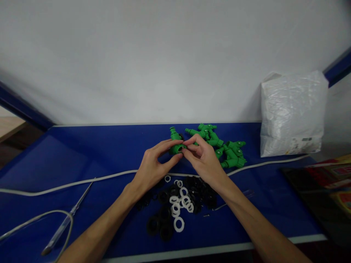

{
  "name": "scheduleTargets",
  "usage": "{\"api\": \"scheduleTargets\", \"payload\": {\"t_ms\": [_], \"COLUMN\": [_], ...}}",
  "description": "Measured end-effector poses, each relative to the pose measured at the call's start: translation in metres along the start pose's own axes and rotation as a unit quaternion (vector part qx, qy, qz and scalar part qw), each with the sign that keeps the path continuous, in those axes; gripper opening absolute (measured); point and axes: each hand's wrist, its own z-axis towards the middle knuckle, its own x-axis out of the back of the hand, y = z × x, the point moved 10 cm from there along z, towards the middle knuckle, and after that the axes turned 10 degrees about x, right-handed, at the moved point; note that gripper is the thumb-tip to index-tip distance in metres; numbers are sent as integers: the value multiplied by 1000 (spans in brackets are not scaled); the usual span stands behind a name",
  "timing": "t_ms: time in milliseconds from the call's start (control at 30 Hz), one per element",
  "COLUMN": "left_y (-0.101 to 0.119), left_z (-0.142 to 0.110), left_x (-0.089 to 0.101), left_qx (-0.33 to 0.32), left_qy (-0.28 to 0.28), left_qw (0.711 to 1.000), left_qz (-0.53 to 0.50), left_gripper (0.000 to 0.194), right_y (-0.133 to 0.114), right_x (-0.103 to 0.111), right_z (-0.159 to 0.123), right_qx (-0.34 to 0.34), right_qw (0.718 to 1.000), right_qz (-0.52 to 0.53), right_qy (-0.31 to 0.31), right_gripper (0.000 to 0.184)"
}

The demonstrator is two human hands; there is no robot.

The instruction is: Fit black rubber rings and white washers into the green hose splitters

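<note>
My left hand (153, 165) grips a green plastic hose connector (176, 140) above the blue table (82, 153), fingers wrapped around its lower end. My right hand (202, 157) is pinched at the connector's open end, fingertips pressed together on it; whether a small ring sits between them I cannot make out. Below my hands lies a scatter of several black rings (164, 223) and white rings (178, 224). Just beyond my right hand lies a pile of more green connectors (227, 151).
A white cable (68, 184) runs across the table. A metal screwdriver-like tool (65, 221) lies at the left front. A white plastic bag (292, 113) stands at the back right against the wall. Colourful boxes (329, 182) sit at the right edge.
</note>
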Motion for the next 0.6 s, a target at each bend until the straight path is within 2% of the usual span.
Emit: {"api": "scheduleTargets", "payload": {"t_ms": [167,400,600], "left_y": [1,-9,-9], "left_z": [-1,-1,1], "left_x": [5,9,7], "left_qx": [20,28,33], "left_qy": [20,47,16], "left_qw": [1000,998,999], "left_qz": [-4,17,16], "left_gripper": [29,27,36], "right_y": [-1,-3,0], "right_x": [-6,-15,-12], "right_z": [-2,-6,-4], "right_qx": [1,11,7], "right_qw": [1000,999,999], "right_qz": [-11,-4,8], "right_qy": [-19,-45,-32], "right_gripper": [16,14,13]}}
